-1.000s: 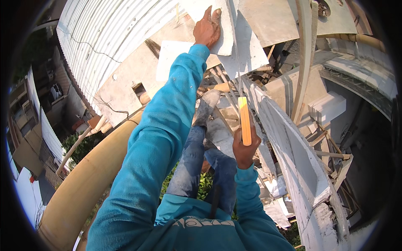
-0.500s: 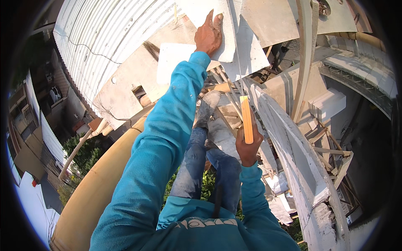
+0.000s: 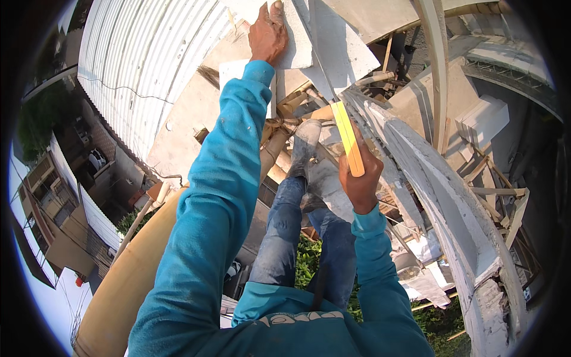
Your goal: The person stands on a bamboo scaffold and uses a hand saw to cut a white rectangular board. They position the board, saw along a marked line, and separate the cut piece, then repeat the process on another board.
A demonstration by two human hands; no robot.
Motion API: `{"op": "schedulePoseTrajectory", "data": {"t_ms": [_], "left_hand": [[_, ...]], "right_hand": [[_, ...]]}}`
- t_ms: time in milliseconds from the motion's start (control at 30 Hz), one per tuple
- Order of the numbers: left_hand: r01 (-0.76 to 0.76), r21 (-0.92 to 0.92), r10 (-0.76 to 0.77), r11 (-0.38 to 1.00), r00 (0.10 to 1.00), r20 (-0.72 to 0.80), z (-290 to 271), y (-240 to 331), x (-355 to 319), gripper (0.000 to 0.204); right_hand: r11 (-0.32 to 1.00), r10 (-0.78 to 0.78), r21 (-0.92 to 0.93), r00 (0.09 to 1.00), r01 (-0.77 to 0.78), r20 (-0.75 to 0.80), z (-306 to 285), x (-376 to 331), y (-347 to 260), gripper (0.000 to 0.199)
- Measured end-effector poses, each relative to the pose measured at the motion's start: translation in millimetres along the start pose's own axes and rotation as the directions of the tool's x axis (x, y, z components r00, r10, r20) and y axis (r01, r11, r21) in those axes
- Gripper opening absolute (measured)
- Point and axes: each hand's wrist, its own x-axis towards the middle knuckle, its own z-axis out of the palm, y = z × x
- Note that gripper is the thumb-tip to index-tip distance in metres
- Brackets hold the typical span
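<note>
My left hand [image 3: 269,34] reaches far forward onto a thick white slab [image 3: 298,44]. Its thumb and index finger stretch along the top; the other fingers curl out of sight at the slab's edge. Under and beside that slab lies a thinner white sheet [image 3: 351,55]. My right hand [image 3: 363,178] is closed around the lower end of a flat yellow-orange bar [image 3: 346,135] with a dark line down its length. The bar stands nearly upright, leaning a little left, apart from the slab. Its exact kind I cannot make out.
Corrugated white roofing [image 3: 143,65] spreads at the far left, with a thick tan pipe [image 3: 131,279] nearer. A rough concrete edge [image 3: 440,196] curves along the right, past an upright post [image 3: 437,77]. My boot [image 3: 307,140] rests among poles and rubble, with plants [image 3: 309,262] far below.
My left hand and the white slab have shifted left relative to the thinner sheet. The yellow-orange bar has tilted left and risen with my right hand. The whole view has turned slightly.
</note>
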Motion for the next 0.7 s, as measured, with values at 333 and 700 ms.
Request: {"op": "schedulePoseTrajectory", "data": {"t_ms": [333, 700], "left_hand": [[0.033, 0.022, -0.033, 0.999, 0.999, 0.017, -14.9, 30.2, -9.6, 0.083], [-0.007, 0.172, -0.004, 0.985, 0.998, 0.064, -11.9, 30.2, 2.4, 0.071]], "right_hand": [[0.992, -0.056, -0.115, 0.998, 0.056, 0.001, -5.1, -71.5, 38.9, 0.061], [0.980, -0.187, -0.090, 0.977, 0.178, -0.104, 17.3, -66.9, 81.5, 0.057]]}}
